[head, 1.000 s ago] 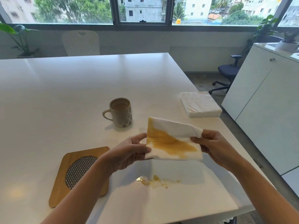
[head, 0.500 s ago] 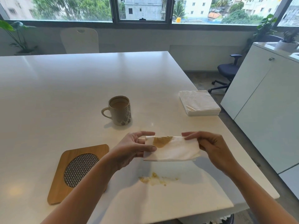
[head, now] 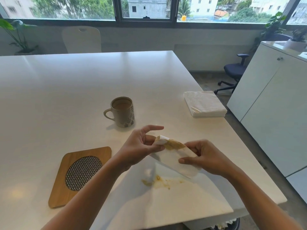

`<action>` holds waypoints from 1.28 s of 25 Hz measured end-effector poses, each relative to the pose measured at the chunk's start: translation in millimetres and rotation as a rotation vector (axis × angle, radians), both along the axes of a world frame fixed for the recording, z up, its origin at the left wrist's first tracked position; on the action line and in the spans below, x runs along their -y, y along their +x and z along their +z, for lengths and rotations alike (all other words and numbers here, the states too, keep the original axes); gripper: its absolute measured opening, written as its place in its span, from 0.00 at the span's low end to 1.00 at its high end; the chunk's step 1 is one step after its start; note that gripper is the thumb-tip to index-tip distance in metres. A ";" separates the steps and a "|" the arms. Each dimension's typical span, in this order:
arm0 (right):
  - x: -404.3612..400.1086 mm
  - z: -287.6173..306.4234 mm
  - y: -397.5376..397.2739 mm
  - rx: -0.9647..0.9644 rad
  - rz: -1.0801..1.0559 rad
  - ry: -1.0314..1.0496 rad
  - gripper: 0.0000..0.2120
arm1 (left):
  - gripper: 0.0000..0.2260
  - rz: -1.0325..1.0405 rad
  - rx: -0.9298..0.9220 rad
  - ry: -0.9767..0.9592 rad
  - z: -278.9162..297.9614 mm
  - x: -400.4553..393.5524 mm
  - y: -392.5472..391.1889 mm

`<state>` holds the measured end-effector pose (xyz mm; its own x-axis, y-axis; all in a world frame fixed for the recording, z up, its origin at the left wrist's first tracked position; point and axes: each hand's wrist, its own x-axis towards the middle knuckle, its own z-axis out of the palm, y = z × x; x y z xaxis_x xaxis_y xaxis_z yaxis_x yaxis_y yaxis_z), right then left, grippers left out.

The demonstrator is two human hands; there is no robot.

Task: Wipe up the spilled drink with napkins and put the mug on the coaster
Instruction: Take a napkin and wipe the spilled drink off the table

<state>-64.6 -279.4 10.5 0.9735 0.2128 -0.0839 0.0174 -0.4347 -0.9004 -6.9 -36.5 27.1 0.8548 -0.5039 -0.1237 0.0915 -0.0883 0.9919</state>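
Both hands hold a white napkin (head: pixel 176 159) with a brown stain, folded and tilted above the table. My left hand (head: pixel 141 145) pinches its upper left corner, index finger stretched out. My right hand (head: pixel 204 157) grips its lower right part. Beneath the napkin a smear of brown spilled drink (head: pixel 159 181) lies on the white table (head: pixel 66 90). The patterned mug (head: pixel 122 112), holding a brown drink, stands on the table behind my hands, handle to the left. A wooden coaster (head: pixel 83 173) with a woven round centre lies to the left of my left forearm.
A stack of clean white napkins (head: pixel 205 102) sits near the table's right edge. White cabinets (head: pixel 274 103) stand to the right, with a dark office chair (head: pixel 232 72) behind. A white chair (head: pixel 82 39) is at the table's far side.
The stained napkin was held open and flat, then folded over so most of the stain went inside. It now sits tilted, lower and further right, between both hands.
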 end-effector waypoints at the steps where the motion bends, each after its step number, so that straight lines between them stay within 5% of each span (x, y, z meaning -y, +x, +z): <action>1: 1.2 -1.5 1.4 0.001 -0.016 -0.037 0.13 | 0.24 0.030 0.004 0.000 -0.5 -1.2 1.1; 5: 18.1 2.8 4.9 0.018 -0.303 -0.123 0.07 | 0.19 0.148 0.008 0.046 -5.6 -15.0 8.5; 7: 28.5 6.9 4.0 0.149 -0.491 -0.330 0.05 | 0.14 0.207 0.008 0.100 -12.5 -27.3 14.8; 12: 21.0 -14.0 -6.5 0.390 -0.603 -0.767 0.15 | 0.09 0.351 0.088 0.301 -23.9 -48.3 27.0; 15: 2.8 -33.1 -15.4 0.337 -0.565 -0.757 0.25 | 0.11 0.390 0.070 0.408 -28.1 -52.1 28.0; 24: -57.7 -32.9 -46.8 0.201 -0.522 -0.653 0.25 | 0.21 0.217 0.195 0.825 -21.2 -50.1 20.2; 32: -102.0 -29.2 -67.7 0.136 -0.498 -0.625 0.27 | 0.25 0.000 0.236 1.007 -13.7 -64.0 37.7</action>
